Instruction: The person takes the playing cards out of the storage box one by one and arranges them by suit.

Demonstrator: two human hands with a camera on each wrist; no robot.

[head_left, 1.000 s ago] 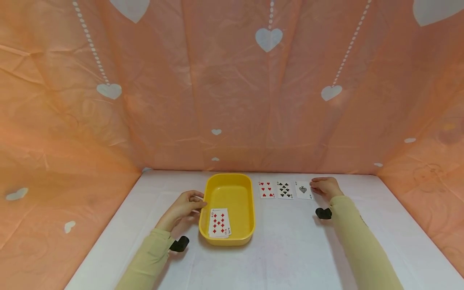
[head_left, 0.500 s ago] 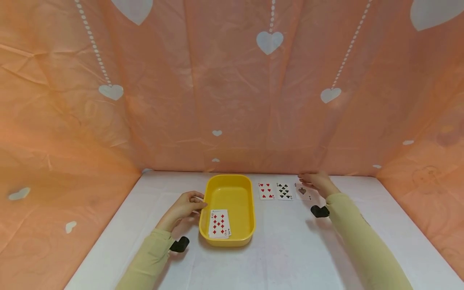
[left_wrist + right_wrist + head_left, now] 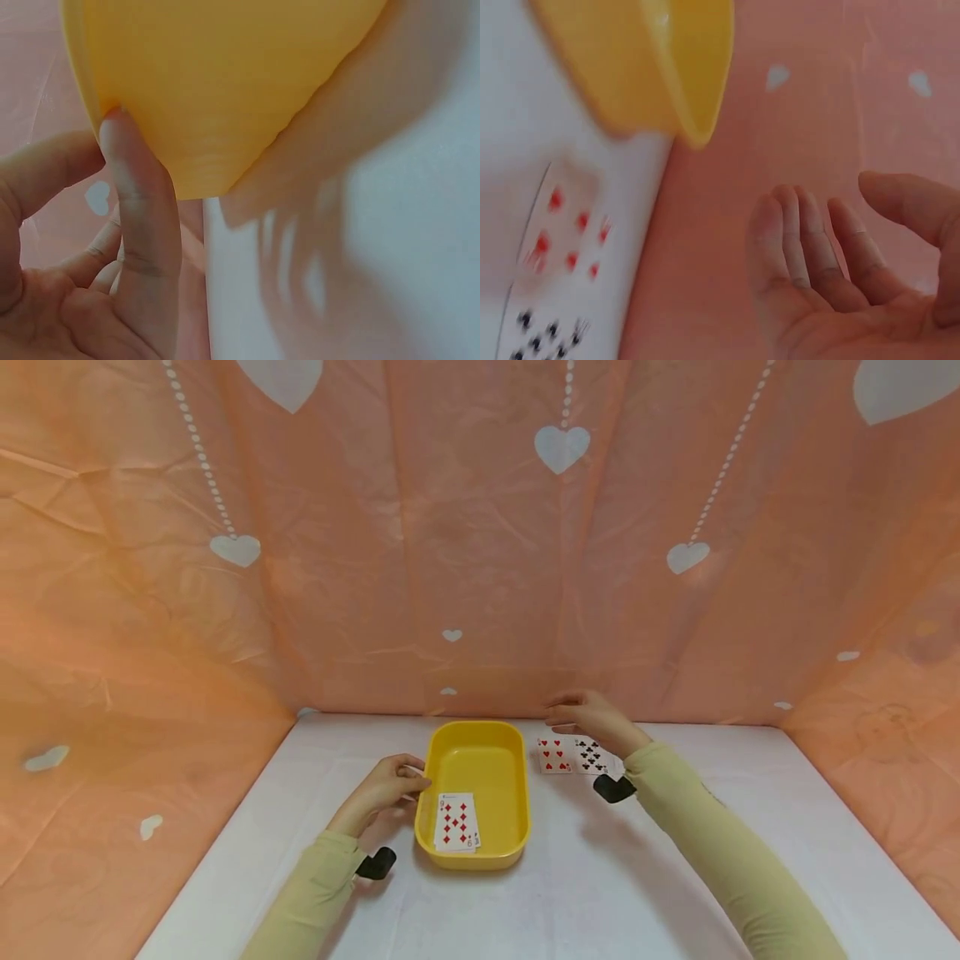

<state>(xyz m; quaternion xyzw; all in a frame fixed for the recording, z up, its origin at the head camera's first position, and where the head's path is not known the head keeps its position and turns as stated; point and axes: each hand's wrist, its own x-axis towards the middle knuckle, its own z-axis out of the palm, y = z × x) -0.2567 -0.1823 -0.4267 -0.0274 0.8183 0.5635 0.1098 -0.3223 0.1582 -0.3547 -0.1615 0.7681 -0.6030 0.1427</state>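
Note:
My left hand (image 3: 382,791) pinches the left rim of a yellow plastic tray (image 3: 491,781), thumb (image 3: 139,202) on one side of the wall and index finger on the other. Inside the tray's near left corner lies a small stack of playing cards (image 3: 455,823), a red diamonds card on top. My right hand (image 3: 592,720) hovers over the row of cards right of the tray, its fingers loosely bent and holding nothing in the right wrist view. Below it lie a hearts card (image 3: 554,757) and a clubs card (image 3: 591,758), face up. The spades card is mostly hidden behind the wrist.
The cards and tray rest on a white table (image 3: 555,885). An orange cloth (image 3: 480,568) with white hearts rises behind the table and along both sides. Black wrist cameras are strapped below both sleeves.
My right hand has moved left, from beside the spades card, over the row to above the hearts card, and lifted. The spades card is now mostly covered. The left hand stays at the tray.

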